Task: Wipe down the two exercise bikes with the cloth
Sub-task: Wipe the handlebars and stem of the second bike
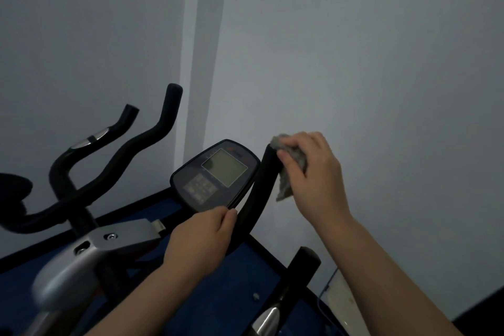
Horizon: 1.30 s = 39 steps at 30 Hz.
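The nearer exercise bike has a dark console (218, 174) with a grey screen and a curved black handlebar (259, 194) rising to its right. My right hand (311, 172) presses a grey cloth (290, 169) against the top end of that handlebar; part of the cloth hangs below my fingers. My left hand (201, 237) grips the same handlebar lower down, just under the console. A second bike (81, 251) stands to the left, with black curved handlebars (117, 161) and a silver frame.
A pale wall fills the background, close behind the bikes. Blue floor mat (223, 294) with black edging lies under them. Another black handlebar post (302, 267) with a silver grip sensor stands at lower right. A dark saddle edge (13, 185) shows at far left.
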Available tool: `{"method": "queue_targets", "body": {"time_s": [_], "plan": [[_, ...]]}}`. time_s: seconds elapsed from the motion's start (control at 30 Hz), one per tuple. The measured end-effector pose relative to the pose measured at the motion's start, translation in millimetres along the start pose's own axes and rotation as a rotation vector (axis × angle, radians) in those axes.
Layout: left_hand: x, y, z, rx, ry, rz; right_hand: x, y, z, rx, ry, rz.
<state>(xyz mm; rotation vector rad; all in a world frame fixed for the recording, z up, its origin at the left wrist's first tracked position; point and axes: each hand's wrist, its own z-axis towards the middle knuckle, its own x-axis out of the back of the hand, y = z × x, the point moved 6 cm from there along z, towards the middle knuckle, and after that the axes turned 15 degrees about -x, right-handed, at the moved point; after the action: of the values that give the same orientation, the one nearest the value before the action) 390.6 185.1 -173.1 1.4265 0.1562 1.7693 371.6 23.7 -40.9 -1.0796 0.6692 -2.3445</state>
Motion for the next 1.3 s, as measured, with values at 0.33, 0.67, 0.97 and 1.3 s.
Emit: {"method": "queue_targets", "body": {"time_s": [0.33,0.67,0.97,1.3], "plan": [[4,7,-1,-0.010,0.029,0.089,-47,-4,-47,-0.436,0.385,0.360],[6,0,-3,0.029,-0.027,-0.140,-36,-25,-38,-0.183,0.383,-0.143],[46,-30,-38,-0.170,-0.079,0.037,-31,-48,-32,0.014,0.292,-0.445],[59,-48,-102,-0.167,-0.001,-0.190,-69,-15,-57,-0.135,-0.205,-0.507]]}}
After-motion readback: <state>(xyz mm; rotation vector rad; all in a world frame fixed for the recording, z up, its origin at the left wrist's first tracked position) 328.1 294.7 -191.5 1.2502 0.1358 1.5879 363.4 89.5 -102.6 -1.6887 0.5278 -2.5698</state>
